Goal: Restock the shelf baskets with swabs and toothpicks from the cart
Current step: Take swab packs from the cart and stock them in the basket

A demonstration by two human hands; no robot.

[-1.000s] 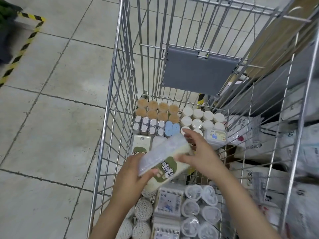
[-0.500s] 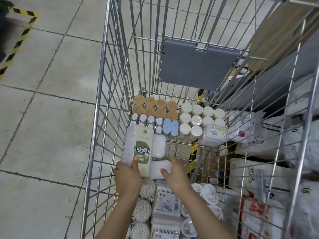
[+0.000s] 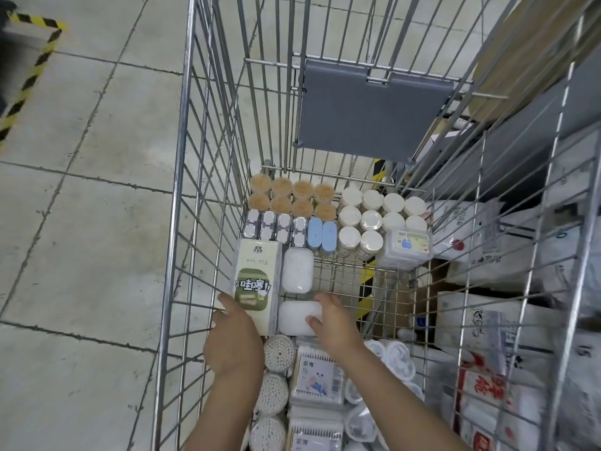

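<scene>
Nothing here shows a shelf basket, so by my reading the restocking is at an early or in-between stage: the stock sits in the wire cart and all of it is left to carry over. At the left, the left hand rests against the near end of a tall white-and-green swab pack lying flat by the cart's left wall, fingers curled round its lower edge. Just beside it lie two white oval cases, the far case untouched and the near case under the right hand, whose thumb and fingers bend over its right end. Beyond them stand rows of toothpick jars with tan tops, small silver-capped boxes, two blue cases, white-lidded jars and a clear swab box. Nearest the person are round swab tubs and flat swab boxes. Through the right wall, bagged goods lie piled outside the cart.
</scene>
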